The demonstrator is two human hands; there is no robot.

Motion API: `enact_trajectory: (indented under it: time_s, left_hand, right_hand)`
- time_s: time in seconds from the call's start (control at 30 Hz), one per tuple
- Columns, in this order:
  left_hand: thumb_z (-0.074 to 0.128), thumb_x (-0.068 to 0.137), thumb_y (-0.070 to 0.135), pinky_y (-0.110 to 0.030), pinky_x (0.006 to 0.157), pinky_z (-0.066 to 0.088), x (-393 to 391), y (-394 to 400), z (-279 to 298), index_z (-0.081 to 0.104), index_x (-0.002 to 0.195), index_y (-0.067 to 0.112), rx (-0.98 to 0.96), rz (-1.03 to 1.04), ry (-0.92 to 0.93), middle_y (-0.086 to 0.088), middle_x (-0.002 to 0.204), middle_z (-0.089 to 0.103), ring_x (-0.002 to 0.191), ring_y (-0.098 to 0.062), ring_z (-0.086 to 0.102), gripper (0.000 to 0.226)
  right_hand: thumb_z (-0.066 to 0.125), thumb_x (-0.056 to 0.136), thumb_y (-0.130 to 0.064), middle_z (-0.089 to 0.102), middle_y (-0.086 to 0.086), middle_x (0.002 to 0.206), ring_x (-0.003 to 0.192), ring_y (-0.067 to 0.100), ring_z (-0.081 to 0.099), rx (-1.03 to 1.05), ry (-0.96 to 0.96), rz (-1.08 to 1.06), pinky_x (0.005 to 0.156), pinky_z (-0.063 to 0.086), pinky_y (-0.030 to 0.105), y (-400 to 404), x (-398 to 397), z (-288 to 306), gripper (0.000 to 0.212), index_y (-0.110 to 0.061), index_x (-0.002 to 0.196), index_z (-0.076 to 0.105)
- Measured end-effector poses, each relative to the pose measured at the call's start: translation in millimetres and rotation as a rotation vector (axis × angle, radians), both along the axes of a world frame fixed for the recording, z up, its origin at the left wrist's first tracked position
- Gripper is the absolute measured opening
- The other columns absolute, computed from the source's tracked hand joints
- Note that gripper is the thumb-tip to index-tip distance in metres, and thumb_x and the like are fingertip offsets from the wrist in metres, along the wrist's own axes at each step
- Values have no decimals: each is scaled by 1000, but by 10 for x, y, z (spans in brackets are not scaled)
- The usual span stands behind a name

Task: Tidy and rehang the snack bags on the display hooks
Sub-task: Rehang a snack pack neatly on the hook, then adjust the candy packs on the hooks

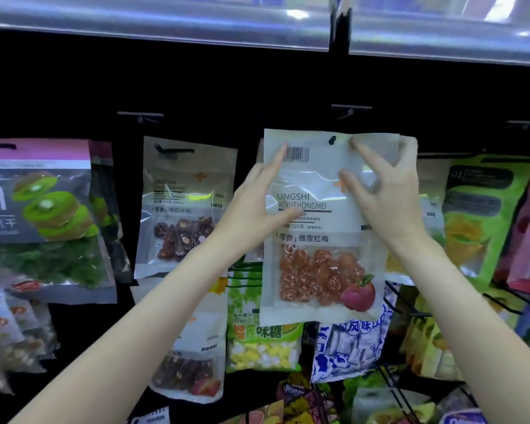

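A white snack bag of red plums (318,234) is held up in front of the dark display wall. Its hang hole sits near the top edge, a little below a black hook (348,113). My left hand (254,197) grips the bag's left edge, fingers on the front by the barcode. My right hand (386,185) pinches the bag's upper right part, thumb and fingers spread over the front and the top corner. A similar white bag of dark dried fruit (184,206) hangs on the hook to the left.
A kiwi bag (43,218) hangs at far left, green mango bags (484,215) at right. Lower rows hold a candy bag (263,338), a blue-white bag (349,347) and more snacks. A metal shelf edge (166,29) runs overhead.
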State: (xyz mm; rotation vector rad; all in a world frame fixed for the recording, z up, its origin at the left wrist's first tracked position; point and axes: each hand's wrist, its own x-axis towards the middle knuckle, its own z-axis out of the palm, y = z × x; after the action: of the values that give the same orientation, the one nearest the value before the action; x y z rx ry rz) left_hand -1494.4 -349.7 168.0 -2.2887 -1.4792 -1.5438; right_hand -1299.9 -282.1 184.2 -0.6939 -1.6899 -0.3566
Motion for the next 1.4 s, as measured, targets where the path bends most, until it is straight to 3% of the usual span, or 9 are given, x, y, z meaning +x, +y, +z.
enact_trajectory:
  time_s: [0.2, 0.33, 0.5, 0.6, 0.7, 0.87, 1.1, 1.3, 1.4]
  left_hand:
    - [62, 88, 34, -8, 78, 24, -84, 208, -82, 12, 149, 27, -133, 109, -15, 7, 123, 29, 109, -5, 33, 79]
    - [60, 91, 28, -20, 96, 28, -145, 290, -172, 18, 149, 23, -169, 292, 81, -2, 143, 22, 125, -17, 33, 72]
    - [57, 92, 15, -29, 100, 33, -399, 101, -639, 32, 144, 22, -237, 349, 183, -2, 142, 30, 128, -20, 38, 59]
    - [56, 89, 7, -28, 94, 37, -572, -145, -1003, 48, 134, 14, -196, 359, 256, -5, 129, 46, 115, -23, 51, 46]
    - [46, 86, 10, -36, 90, 40, -635, -389, -1282, 59, 117, 13, -77, 362, 445, -8, 114, 59, 94, -27, 62, 34]
    - [43, 83, 13, -31, 92, 31, -714, -722, -1297, 65, 110, 15, 16, 458, 485, -3, 113, 61, 101, -19, 51, 35]
    - [33, 86, 20, -42, 82, 43, -1145, -1170, -1544, 57, 119, 15, -170, 600, 421, -6, 115, 58, 98, -31, 58, 41]
    - [55, 85, -1, -45, 86, 44, -1183, -1341, -1638, 43, 139, 17, -209, 598, 384, -6, 136, 48, 112, -30, 50, 58]
    - [57, 83, -2, -44, 92, 42, -1210, -1393, -1639, 38, 143, 21, -212, 569, 385, 0, 144, 42, 120, -26, 43, 67]
  right_hand:
    - [60, 90, -21, 29, 25, 139, 128, 36, 33, -128, -106, -100, 82, 41, 36, 121, -158, -18, 26, -19, 115, 65]
    - [54, 84, -13, 38, 30, 129, 102, 46, 47, -151, -183, -326, 66, 35, 37, 418, -419, -26, 32, -21, 113, 63]
    - [53, 93, -25, 19, 29, 148, 132, 47, 24, -302, -219, -465, 100, 29, 51, 608, -620, -271, 50, -17, 140, 39]
    - [63, 86, -17, 17, 29, 149, 135, 48, 18, -269, -226, -365, 108, 17, 58, 360, -578, -514, 52, -13, 134, 45]
    - [62, 85, -10, 23, 20, 147, 136, 33, 17, -298, -239, -23, 111, 18, 49, -107, -621, -729, 38, -12, 123, 56]
    - [51, 94, -16, 31, -2, 138, 122, 10, 39, -536, -572, 371, 101, 31, 18, -762, -871, -894, 39, -16, 133, 46]
    - [51, 91, -5, 37, 12, 130, 118, 27, 42, -522, -779, 160, 94, 37, 32, -837, -1478, -1228, 54, -6, 140, 28]
    - [48, 87, 4, 57, 15, 98, 113, 32, 45, -677, -870, -4, 67, 38, 36, -683, -1876, -1355, 11, -2, 95, 53]
    - [51, 86, 5, 52, 11, 74, 86, 31, 56, -739, -799, 38, 58, 38, 32, -681, -1873, -1481, 20, -4, 68, 48]
